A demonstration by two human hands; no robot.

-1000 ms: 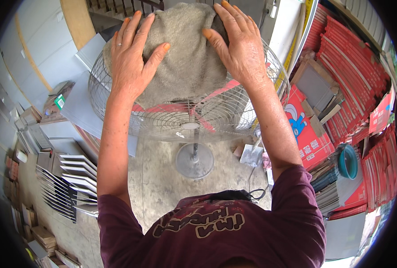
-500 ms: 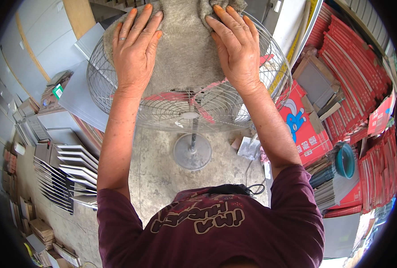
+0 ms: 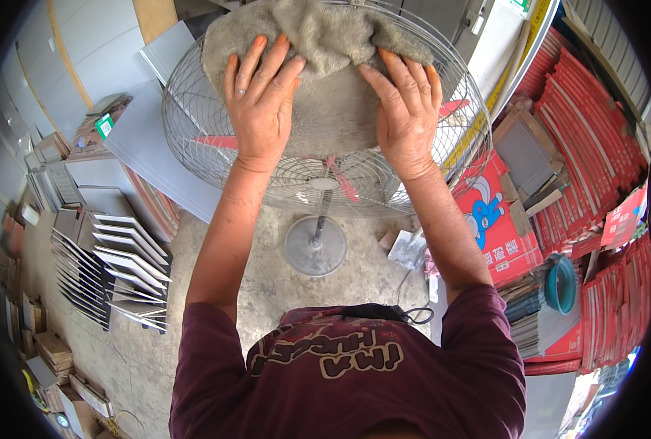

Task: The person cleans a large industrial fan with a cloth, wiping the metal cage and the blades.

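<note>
A pedestal fan with a round wire guard (image 3: 442, 157) and red blades (image 3: 215, 140) stands on a round metal base (image 3: 314, 246). A grey cloth (image 3: 325, 80) lies over the top of the guard. My left hand (image 3: 262, 95) presses flat on the cloth's left part, fingers spread. On the cloth's right part rests my right hand (image 3: 406, 110), also flat with fingers apart. Both forearms reach up from my maroon shirt at the lower edge.
Stacks of red flat boxes (image 3: 589, 146) fill the right side, with a teal bowl (image 3: 561, 284) among them. Grey and white panels (image 3: 113, 256) lean in rows on the left, above cardboard boxes (image 3: 47, 351). The floor (image 3: 267, 293) is concrete.
The cloth and both hands slid up over the top of the guard half a second ago, then came back down toward me. More of the red blades shows than a second ago.
</note>
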